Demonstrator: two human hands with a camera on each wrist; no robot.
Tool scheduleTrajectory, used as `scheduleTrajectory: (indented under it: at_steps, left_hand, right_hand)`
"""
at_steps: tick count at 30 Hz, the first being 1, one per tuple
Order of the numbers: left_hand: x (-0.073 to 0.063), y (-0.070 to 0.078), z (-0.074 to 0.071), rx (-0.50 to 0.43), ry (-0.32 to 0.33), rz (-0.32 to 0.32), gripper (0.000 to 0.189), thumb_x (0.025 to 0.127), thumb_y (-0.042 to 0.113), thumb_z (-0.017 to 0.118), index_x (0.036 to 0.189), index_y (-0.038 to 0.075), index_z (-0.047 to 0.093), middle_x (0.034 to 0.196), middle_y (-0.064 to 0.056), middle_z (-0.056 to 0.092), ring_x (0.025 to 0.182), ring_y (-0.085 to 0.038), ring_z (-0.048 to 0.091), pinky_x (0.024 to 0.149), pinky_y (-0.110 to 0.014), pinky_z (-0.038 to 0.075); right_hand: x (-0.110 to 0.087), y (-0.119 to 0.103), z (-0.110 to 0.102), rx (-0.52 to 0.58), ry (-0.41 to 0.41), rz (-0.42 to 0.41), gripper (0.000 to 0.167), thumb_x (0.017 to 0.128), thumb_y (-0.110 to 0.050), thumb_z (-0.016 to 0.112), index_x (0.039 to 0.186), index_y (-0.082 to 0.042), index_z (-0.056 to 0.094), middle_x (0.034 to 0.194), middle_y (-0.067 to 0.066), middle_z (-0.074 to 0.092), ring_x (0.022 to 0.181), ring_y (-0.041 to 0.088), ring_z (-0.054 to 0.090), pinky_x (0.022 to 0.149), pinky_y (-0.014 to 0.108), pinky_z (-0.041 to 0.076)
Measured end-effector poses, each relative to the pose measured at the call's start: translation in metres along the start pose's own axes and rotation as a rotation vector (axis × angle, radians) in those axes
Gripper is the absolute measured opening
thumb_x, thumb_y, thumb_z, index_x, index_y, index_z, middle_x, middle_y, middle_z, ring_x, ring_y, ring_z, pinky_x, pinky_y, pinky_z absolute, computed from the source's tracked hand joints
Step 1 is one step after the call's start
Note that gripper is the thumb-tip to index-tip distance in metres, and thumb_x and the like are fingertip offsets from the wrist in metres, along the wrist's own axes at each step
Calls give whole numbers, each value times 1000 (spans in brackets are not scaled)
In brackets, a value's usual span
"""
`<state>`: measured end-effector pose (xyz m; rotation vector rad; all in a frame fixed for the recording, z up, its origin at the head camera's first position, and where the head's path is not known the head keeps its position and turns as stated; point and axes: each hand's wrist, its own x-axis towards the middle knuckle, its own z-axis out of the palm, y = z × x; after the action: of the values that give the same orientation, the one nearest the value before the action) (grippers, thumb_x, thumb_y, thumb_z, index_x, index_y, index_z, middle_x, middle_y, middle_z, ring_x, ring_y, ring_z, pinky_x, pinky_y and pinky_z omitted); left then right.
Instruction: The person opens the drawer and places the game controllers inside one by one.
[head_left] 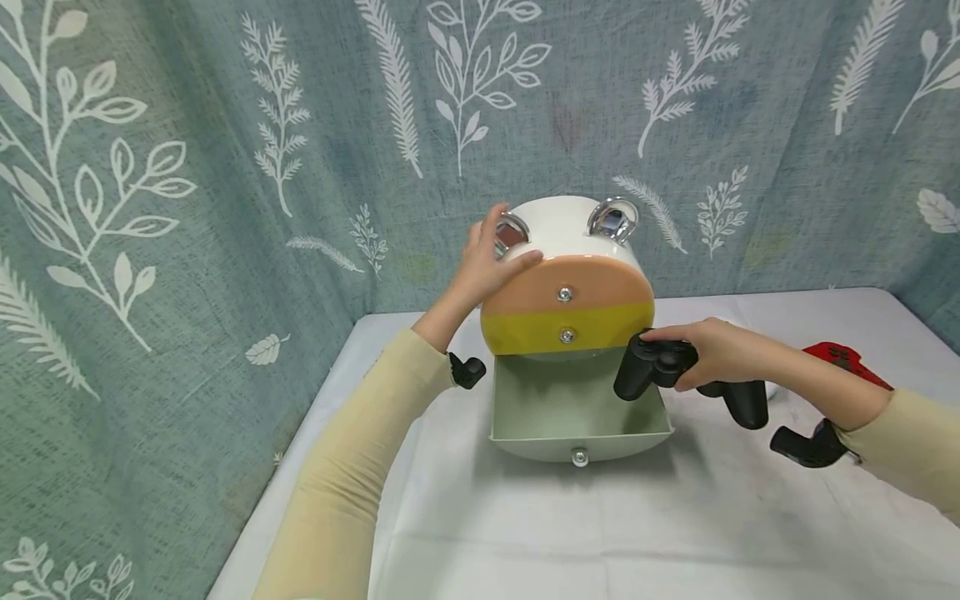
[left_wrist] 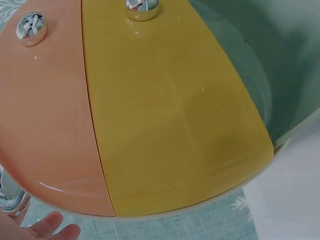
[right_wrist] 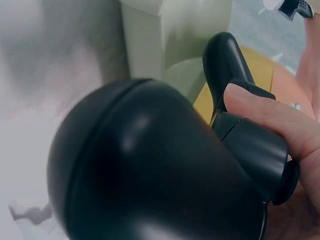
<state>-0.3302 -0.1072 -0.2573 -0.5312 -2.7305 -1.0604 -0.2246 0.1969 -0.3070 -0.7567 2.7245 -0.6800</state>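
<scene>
A rounded drawer box [head_left: 567, 287] stands on the table, with a white top, an orange drawer front, a yellow one, and a pale green bottom drawer [head_left: 581, 448] pulled out. My left hand [head_left: 491, 258] rests on the box's upper left, its thumb along the top edge and its fingers beside a chrome ring [head_left: 512, 233]. In the left wrist view, fingertips [left_wrist: 52, 227] show just past the orange front. My right hand [head_left: 723, 354] holds a black game controller [head_left: 637, 367] by its middle; one grip overlaps the right side of the open drawer in the head view.
A red item with black marks [head_left: 840, 357] lies at the right, partly hidden behind my right forearm. A second chrome ring [head_left: 613, 221] sits on the box's top right. White cloth covers the table [head_left: 525, 533]; a patterned curtain [head_left: 465, 125] hangs close behind and at the left.
</scene>
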Motion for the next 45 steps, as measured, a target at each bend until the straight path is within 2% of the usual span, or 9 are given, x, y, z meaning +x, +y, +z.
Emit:
scheduleTrajectory:
  at_steps: [9, 13, 20, 23, 31, 36, 40, 45]
  left_hand:
    - [0, -1, 0, 0, 4, 14, 86, 78, 52, 65, 144, 34, 14, 144, -11, 20, 128, -30, 32, 98, -51, 34]
    - [0, -1, 0, 3, 4, 13, 86, 79, 51, 65, 144, 34, 14, 144, -11, 21, 128, -30, 32, 97, -51, 34]
    - [0, 0, 0, 5, 13, 12, 86, 78, 51, 66, 145, 33, 14, 144, -11, 21, 129, -30, 31, 98, -52, 33]
    - [-1, 0, 0, 8, 12, 4, 86, 78, 50, 66, 145, 32, 14, 144, -11, 21, 129, -30, 31, 98, -51, 33]
    - [-2, -2, 1, -1, 13, 3, 85, 79, 51, 66, 144, 33, 15, 143, -11, 22, 128, -28, 32, 98, -51, 33]
    - [-2, -2, 0, 10, 18, 5, 85, 78, 51, 66, 144, 33, 15, 144, -11, 22, 127, -30, 33, 98, -52, 34]
    - [-3, -2, 0, 13, 18, 0, 86, 78, 51, 66, 145, 33, 15, 144, -11, 22, 127, -31, 33, 98, -52, 33]
    - [-4, -1, -1, 13, 15, -9, 86, 78, 52, 66, 145, 34, 14, 144, -11, 22, 127, -30, 33, 98, -52, 34]
  right_hand:
    - [17, -16, 9, -3, -27, -97, 68, 69, -5, 74, 132, -7, 49, 85, 2, 60, 63, 11, 48, 58, 27, 41]
    - [22, -21, 12, 1, -40, -114, 68, 68, -3, 74, 132, -7, 49, 89, 5, 61, 63, 11, 48, 56, 27, 41]
    - [32, -29, 18, -30, -4, -191, 67, 65, -1, 76, 127, -5, 53, 116, 16, 55, 87, 21, 51, 69, 30, 43]
    - [36, -31, 21, -42, -4, -223, 66, 65, -2, 78, 127, -5, 54, 119, 17, 54, 93, 23, 51, 73, 32, 43]
    - [48, -38, 27, -45, -44, -254, 68, 66, -3, 78, 128, -6, 53, 114, 14, 59, 79, 14, 52, 62, 24, 44]
    - [55, -44, 30, -51, -62, -230, 69, 67, -5, 78, 130, -8, 51, 104, 10, 63, 65, 7, 53, 57, 22, 45]
    - [60, -47, 33, -54, -84, -228, 68, 68, -6, 78, 131, -9, 50, 95, 6, 64, 58, 5, 52, 55, 21, 45]
    - [65, -48, 37, -59, -89, -275, 67, 69, -6, 78, 130, -7, 51, 99, 7, 65, 58, 3, 51, 57, 21, 44]
